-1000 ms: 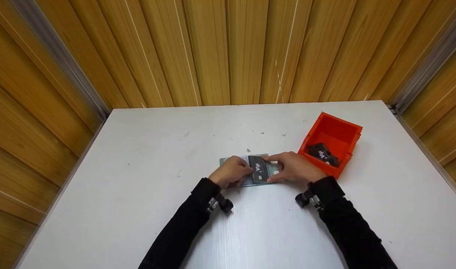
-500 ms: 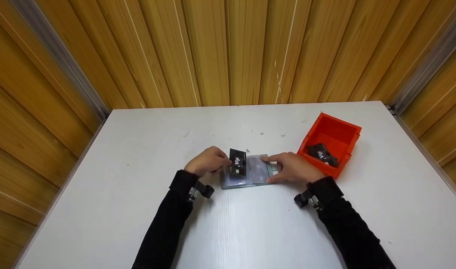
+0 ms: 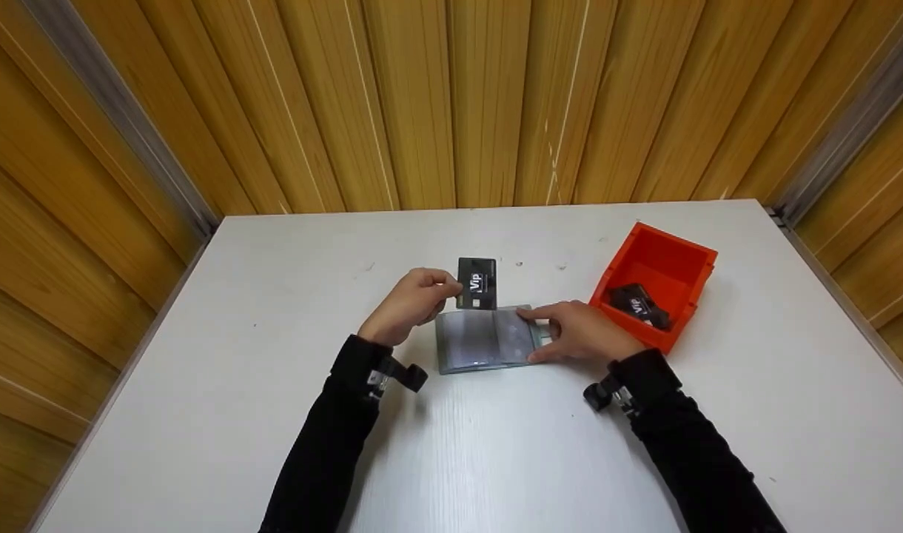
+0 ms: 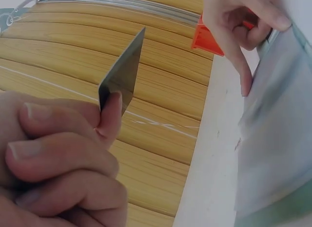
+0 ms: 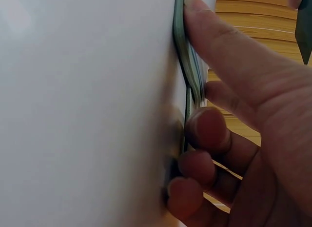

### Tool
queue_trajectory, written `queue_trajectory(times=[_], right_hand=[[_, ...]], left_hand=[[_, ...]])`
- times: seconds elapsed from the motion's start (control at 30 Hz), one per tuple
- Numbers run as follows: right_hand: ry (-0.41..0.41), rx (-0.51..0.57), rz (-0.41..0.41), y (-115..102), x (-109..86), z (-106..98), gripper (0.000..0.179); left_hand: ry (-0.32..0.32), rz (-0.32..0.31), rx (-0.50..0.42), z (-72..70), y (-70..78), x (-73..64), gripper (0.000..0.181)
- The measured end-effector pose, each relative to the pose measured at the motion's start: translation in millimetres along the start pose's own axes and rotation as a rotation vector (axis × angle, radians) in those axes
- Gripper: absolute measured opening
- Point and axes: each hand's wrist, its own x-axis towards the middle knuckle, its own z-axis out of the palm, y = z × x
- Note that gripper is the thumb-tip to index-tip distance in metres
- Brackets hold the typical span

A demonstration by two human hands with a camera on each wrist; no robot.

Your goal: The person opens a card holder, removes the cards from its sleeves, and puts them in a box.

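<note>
My left hand [image 3: 414, 302] pinches a black card [image 3: 477, 283] marked "Vip" between thumb and forefinger. The card is raised above the far edge of a card holder [image 3: 466, 342] that lies open on the table with clear plastic sleeves. In the left wrist view the same card [image 4: 127, 71] appears nearly edge-on, the other fingers curled below it. My right hand [image 3: 586, 333] holds the holder's right side, thumb at the near edge and forefinger at the far edge. Seen from the right wrist, the holder's green edge [image 5: 180, 29] runs under the thumb, with the remaining fingers bent beside it.
Just beyond my right hand stands a red-orange bin [image 3: 662, 259], with black Vip cards [image 3: 639, 305] lying in its near end. The white table [image 3: 311, 296] ends at a wood-patterned wall [image 3: 451, 104] at the back.
My left hand has drawn the Vip card off the holder, first leftward, then away and up past its far edge, uncovering the clear sleeves. My right hand has stayed in place.
</note>
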Motion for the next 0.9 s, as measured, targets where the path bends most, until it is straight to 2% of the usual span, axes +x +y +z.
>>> queue_trajectory(times=[0.2,0.33,0.4,0.5,0.57,0.63,0.77,0.83,0.9], right_hand=[[-0.008,-0.009,-0.007,-0.8,-0.5,-1.5,0.079],[-0.004,0.030,-0.054,-0.8,-1.7,-3.6,0.082],[0.019,0.143,-0.080,-3.6,-1.2,-4.7,0.079],[0.024,0.455,-0.105,-14.0,0.3,-5.6,0.067],[0.011,0.666,-0.082,-23.6,0.5,-4.1,0.059],[-0.020,0.828,-0.056,-32.7,0.2,-0.9,0.058],[-0.024,0.981,-0.010,-44.7,-0.2,8.3,0.050],[0.008,1.004,0.007,-47.0,0.0,12.3,0.041],[0.057,0.981,0.026,-48.2,0.1,15.0,0.032]], left_hand=[[0.021,0.004,-0.026,-1.2,4.6,-2.5,0.022],[0.011,-0.008,-0.019,1.6,2.8,-1.2,0.020],[0.012,-0.013,-0.007,4.9,0.9,0.3,0.020],[0.015,-0.019,0.016,12.9,-2.3,2.5,0.019],[0.009,-0.032,0.028,20.4,-4.7,4.0,0.019],[-0.014,-0.041,0.046,28.5,-7.5,5.2,0.018],[-0.087,-0.047,0.080,42.5,-12.9,7.7,0.020],[-0.124,-0.046,0.088,46.7,-14.2,8.2,0.022],[-0.153,-0.049,0.088,48.6,-14.4,7.9,0.024]])
